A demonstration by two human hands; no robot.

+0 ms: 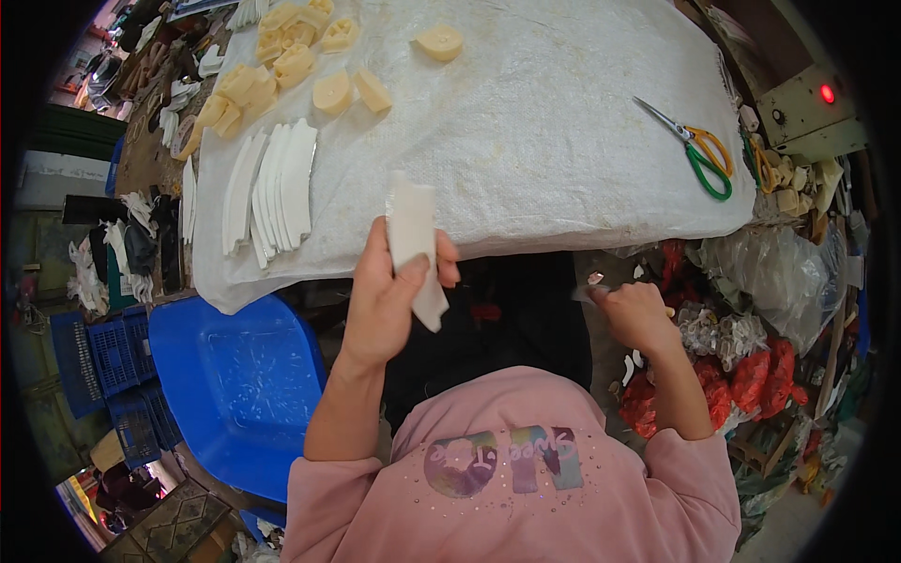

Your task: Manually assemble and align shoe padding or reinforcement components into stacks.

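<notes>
My left hand is closed round a white, slightly curved strip, held up near the front edge of the covered table. To the right, beyond that edge and lower, my right hand is closed. A small shiny scrap shows at its fingertips; its kind is too small to tell. On the table's left lie several similar white strips, side by side in a bunch. Behind them are several pale yellow moulded pieces, some heaped, with one lying apart.
Scissors with green and orange handles lie on the right of the white woven sheet. A large blue tub stands below left, beside blue crates. Red bags and clear plastic crowd the right.
</notes>
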